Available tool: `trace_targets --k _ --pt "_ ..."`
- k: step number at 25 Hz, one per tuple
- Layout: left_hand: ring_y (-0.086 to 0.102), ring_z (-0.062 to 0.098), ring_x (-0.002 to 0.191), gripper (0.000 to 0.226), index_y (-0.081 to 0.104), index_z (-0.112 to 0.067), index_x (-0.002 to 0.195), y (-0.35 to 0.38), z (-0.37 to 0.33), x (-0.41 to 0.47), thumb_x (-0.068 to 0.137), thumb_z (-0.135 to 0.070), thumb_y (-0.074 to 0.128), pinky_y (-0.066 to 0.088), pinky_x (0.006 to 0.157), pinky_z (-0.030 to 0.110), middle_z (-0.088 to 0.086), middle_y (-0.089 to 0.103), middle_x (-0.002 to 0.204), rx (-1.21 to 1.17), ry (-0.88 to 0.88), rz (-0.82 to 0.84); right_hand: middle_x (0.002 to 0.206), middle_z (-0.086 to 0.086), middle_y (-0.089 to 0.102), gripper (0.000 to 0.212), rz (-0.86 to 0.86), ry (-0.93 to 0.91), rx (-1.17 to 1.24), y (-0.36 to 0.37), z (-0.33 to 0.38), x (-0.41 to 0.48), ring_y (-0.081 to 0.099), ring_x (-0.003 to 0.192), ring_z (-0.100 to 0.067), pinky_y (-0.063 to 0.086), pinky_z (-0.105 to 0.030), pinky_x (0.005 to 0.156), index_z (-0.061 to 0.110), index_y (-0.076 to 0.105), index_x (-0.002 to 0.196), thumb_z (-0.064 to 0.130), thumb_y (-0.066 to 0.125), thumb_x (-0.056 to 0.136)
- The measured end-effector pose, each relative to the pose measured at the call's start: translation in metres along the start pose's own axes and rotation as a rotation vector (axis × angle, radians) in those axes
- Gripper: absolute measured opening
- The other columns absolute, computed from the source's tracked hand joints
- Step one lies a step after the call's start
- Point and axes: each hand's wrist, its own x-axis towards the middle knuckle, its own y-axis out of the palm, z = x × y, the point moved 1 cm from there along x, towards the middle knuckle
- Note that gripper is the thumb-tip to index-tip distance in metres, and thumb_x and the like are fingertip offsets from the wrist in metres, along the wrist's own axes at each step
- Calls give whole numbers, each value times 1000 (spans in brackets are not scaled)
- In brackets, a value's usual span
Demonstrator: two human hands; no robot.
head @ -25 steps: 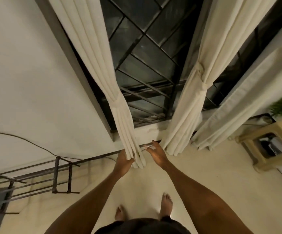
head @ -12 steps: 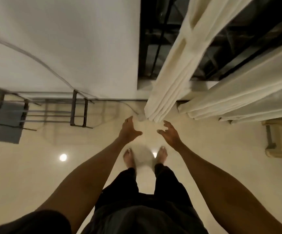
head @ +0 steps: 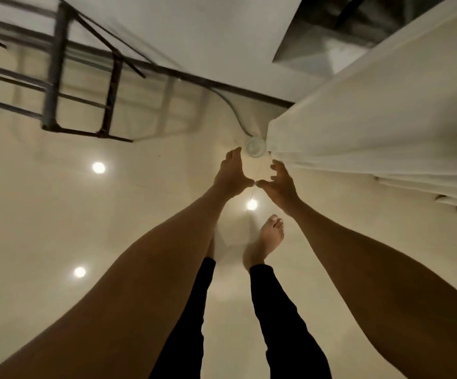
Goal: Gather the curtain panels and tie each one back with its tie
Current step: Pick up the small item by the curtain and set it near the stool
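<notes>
Left hand (head: pixel 231 175) and right hand (head: pixel 280 186) both spread, empty, near the cream fabric curtain panel (head: pixel 358 127); a shallow grab may miss folds.

matt cloth curtain (head: pixel 372 110), glossy floor (head: pixel 30 242), metal rack (head: pixel 55 64)

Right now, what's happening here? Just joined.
A barefoot person looks straight down, both arms stretched toward the bottom edge of a cream curtain panel hanging at the right. The left hand is open with straight fingers and holds nothing. The right hand is just beside the hem, fingers loosely curled, gripping no fabric that I can see. A small white round fitting lies on the floor near the hem.
</notes>
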Motion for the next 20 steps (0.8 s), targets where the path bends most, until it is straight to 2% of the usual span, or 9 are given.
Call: trace_targets --k 4,8,11,13,16,20 --pt "45 37 135 108 26 -7 155 62 38 96 69 -14 92 46 108 50 15 39 152 90 78 -19 147 -4 47 88 -50 -62 -113 23 -51 114 48 132 -26 46 -43 108 12 34 151 14 80 76" --pt "42 38 138 118 14 -15 161 91 48 174 70 -9 89 51 101 55 13 28 160 216 155 -14 142 -6 52 83 -89 -180 -202 35 -84 189 52 129 -27 47 -43 105 11 41 146 7 82 73" --pt "42 39 137 118 11 -17 162 100 49 204 73 -14 88 53 97 56 13 26 160 272 185 -19 136 -2 57 84 -120 -256 -246 45 -94 219 54 126 -21 49 -37 102 14 45 144 6 83 70" --pt "48 38 132 109 18 -18 160 106 56 218 75 -19 87 54 95 53 14 34 154 260 203 -49 133 -2 60 80 -139 -312 -245 53 -92 235 56 123 -20 52 -35 100 13 48 141 9 86 71" --pt "61 37 117 91 34 -16 148 112 59 231 74 -21 87 55 84 46 12 48 139 279 235 -115 124 -10 64 63 -153 -319 -262 55 -88 251 62 112 -25 52 -32 92 10 49 137 16 78 81" --pt "65 35 107 86 40 -16 140 105 53 219 70 -21 90 56 80 45 10 54 132 298 249 -122 117 -8 66 59 -141 -343 -263 51 -82 246 64 105 -24 54 -36 91 10 54 130 17 80 78"
